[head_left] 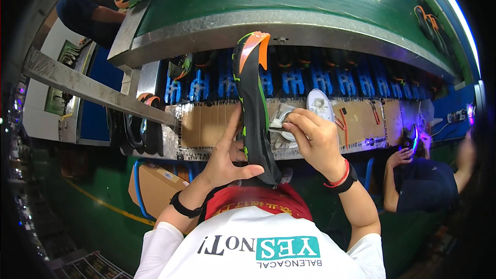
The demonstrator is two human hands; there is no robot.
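My left grip (223, 161) holds the black-orange sole (252, 101) centre-frame, my right grip (318, 142) pinches a small pale wad (277, 123) by its right edge, contact unclear; best I hold the sole steady, wad's touch light and even.

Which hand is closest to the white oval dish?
The right hand. It is just on the near side of the white oval dish. The left hand is farther away, off to the left, at the black shoe sole.
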